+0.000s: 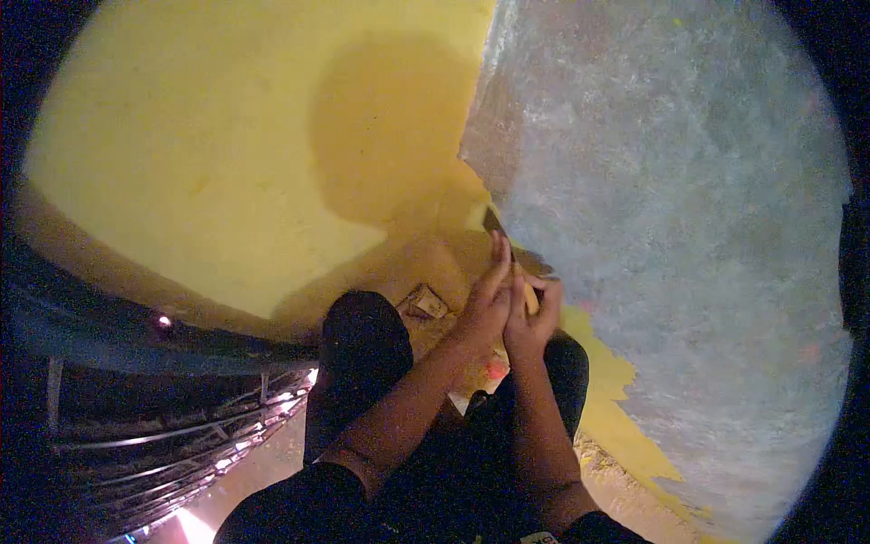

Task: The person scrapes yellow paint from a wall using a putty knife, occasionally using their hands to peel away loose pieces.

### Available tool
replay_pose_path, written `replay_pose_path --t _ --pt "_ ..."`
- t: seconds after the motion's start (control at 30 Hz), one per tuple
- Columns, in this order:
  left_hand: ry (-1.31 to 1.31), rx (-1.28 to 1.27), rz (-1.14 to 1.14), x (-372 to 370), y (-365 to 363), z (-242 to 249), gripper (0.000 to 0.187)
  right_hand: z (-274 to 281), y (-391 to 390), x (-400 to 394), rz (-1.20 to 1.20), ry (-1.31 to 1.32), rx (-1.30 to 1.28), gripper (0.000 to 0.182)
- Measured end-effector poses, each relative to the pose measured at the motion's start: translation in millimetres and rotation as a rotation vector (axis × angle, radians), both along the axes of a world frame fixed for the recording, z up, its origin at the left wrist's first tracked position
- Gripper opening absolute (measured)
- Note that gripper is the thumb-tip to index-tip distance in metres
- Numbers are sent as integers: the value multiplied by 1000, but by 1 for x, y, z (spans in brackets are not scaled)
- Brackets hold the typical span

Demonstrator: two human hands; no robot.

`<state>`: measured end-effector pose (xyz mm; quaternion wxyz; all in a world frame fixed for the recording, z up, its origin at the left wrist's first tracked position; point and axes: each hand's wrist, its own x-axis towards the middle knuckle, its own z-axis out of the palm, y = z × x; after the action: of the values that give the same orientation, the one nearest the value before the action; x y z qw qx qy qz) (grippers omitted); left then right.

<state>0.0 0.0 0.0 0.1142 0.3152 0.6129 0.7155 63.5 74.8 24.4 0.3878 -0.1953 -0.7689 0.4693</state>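
A flat scraper (492, 220) with a dark blade and a pale yellowish handle is held in front of my knees. My right hand (535, 315) is wrapped round its handle. Close beside it, my left hand (488, 299) grips the tool higher up, its fingers lying along the blade. The blade's tip meets the edge between the yellow coating (208, 154) and the bare, scuffed grey-blue surface (680, 190). That edge is ragged. How far the handle runs inside my hands is hidden.
A small box-like object (424, 304) lies between my knees. Yellow patches (603, 363) with jagged edges continue to the lower right, beside rough crumbly material (625, 476). Metal rails (163, 438) and bright lights are at lower left. My head's shadow falls on the yellow.
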Motion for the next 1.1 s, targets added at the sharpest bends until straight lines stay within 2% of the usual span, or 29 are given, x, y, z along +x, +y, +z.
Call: replay_pose_path --t 0.07,0.1,0.17,0.23,0.3,0.33,0.4,0.5,0.63,0.77,0.93,1.0,1.03,1.07,1.1 --pt "-237 26 64 1 4 -10 73 8 1 0 68 -36 227 12" --pt "-119 -45 40 -59 -20 -16 73 -11 -20 -53 25 79 157 12" --pt "35 -211 241 -41 -3 -22 67 -9 -2 -37 81 40 178 10" --pt "-16 -220 271 -22 -7 1 68 -7 -6 -25 119 120 117 9" --pt "-53 -125 146 -17 -10 -2 77 -18 -7 -13 49 88 289 9" --pt "-47 -115 157 -11 -12 6 77 -16 -8 -6 59 97 298 9" --pt "-37 -114 68 3 -16 20 81 -6 -9 8 -97 80 193 10" --pt "20 -133 31 16 -17 31 81 13 -12 21 -78 249 203 11" --pt "-13 -84 14 22 -14 34 81 19 -13 24 -47 276 185 13" --pt "50 -63 43 13 -10 26 78 -1 -8 16 -84 196 243 14" --pt "17 -69 -16 7 -10 27 74 -5 -16 8 -88 286 170 12" --pt "-201 -39 86 -1 -2 14 74 -13 -13 -5 -24 188 163 13" --pt "-202 -42 80 -9 -2 3 74 -19 -9 -14 38 96 157 13" --pt "-139 -62 122 -20 -5 -7 74 -32 -1 -25 -16 -25 239 16" --pt "-71 -75 168 -30 -6 -11 75 -33 -2 -28 -21 -18 245 16"
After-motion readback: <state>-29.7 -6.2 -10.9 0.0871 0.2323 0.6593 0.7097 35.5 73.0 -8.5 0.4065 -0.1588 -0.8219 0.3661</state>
